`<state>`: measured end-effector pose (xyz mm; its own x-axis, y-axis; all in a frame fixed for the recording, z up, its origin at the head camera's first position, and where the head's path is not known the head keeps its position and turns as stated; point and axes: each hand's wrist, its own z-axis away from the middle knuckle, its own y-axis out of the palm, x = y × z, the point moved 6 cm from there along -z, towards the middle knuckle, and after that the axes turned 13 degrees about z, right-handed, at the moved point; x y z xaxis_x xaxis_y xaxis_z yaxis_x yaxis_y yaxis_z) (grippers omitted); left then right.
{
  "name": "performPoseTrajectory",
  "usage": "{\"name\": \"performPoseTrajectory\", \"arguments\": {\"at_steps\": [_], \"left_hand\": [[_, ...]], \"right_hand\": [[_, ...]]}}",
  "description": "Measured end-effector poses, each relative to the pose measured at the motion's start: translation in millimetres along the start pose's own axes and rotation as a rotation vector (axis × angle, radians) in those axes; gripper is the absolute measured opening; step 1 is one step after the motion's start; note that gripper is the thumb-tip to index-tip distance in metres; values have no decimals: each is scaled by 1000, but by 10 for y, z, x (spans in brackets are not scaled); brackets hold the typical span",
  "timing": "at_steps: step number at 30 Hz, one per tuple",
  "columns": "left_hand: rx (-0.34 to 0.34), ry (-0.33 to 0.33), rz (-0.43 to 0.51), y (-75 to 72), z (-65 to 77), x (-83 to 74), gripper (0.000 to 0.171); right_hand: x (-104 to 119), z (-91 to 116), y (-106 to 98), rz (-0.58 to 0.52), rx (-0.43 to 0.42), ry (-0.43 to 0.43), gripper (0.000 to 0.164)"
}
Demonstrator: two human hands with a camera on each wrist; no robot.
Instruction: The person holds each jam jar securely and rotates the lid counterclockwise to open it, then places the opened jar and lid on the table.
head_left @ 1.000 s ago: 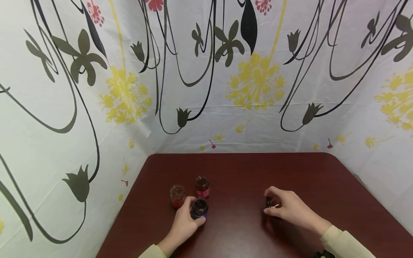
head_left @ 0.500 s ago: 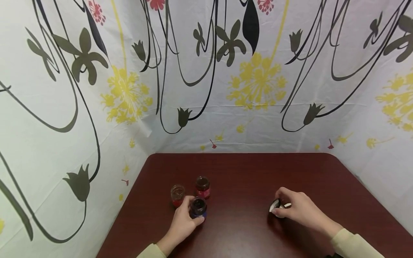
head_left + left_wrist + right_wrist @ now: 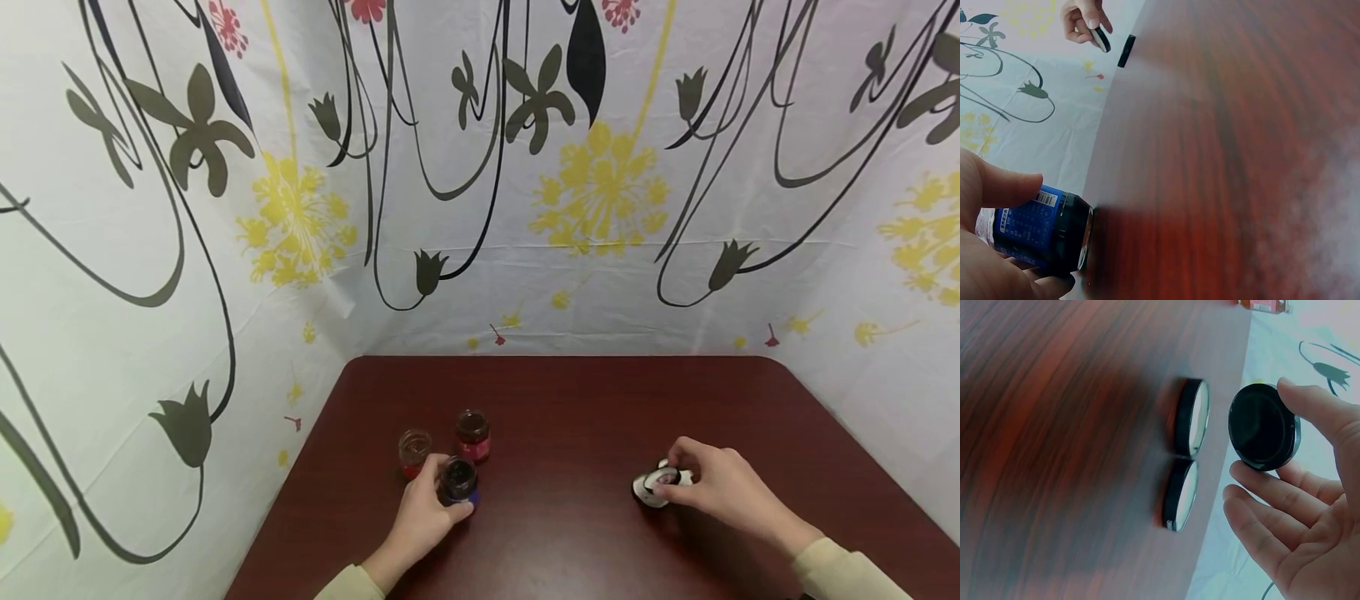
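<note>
My left hand [image 3: 422, 510] grips a dark glass jar with a blue label [image 3: 459, 480]. The jar has no lid on and stands upright on the table; its label shows in the left wrist view. Between thumb and fingers, my right hand [image 3: 726, 492] pinches a round black lid [image 3: 1263, 428], held tilted and apart from the table. Two more lids lie beneath it, white insides up: one lid [image 3: 1191, 419] beside another lid [image 3: 1180, 495]. In the head view the hand and held lid partly hide them.
Behind my left hand stand two open jars, a clear jar with red below [image 3: 415, 454] and a dark jar with a pink-red label [image 3: 473, 437]. A reddish-brown table [image 3: 555, 392] bears everything. Patterned white cloth [image 3: 465, 333] rises around it.
My right hand has moved to the right and turned the lid from edge-on to tilted, uncovering the lids on the table. My left hand stays on the blue-labelled jar.
</note>
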<state>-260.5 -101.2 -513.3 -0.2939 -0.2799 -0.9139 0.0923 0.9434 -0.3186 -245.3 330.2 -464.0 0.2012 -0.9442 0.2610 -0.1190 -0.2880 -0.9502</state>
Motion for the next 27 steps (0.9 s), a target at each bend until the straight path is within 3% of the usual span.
{"name": "performPoseTrajectory", "arguments": {"at_steps": [15, 27], "left_hand": [[5, -48, 18, -17, -6, 24, 63], [-7, -39, 10, -32, -22, 29, 63]], "right_hand": [[-292, 92, 1, 64, -29, 69, 44], [-487, 176, 67, 164, -41, 93, 43]]}}
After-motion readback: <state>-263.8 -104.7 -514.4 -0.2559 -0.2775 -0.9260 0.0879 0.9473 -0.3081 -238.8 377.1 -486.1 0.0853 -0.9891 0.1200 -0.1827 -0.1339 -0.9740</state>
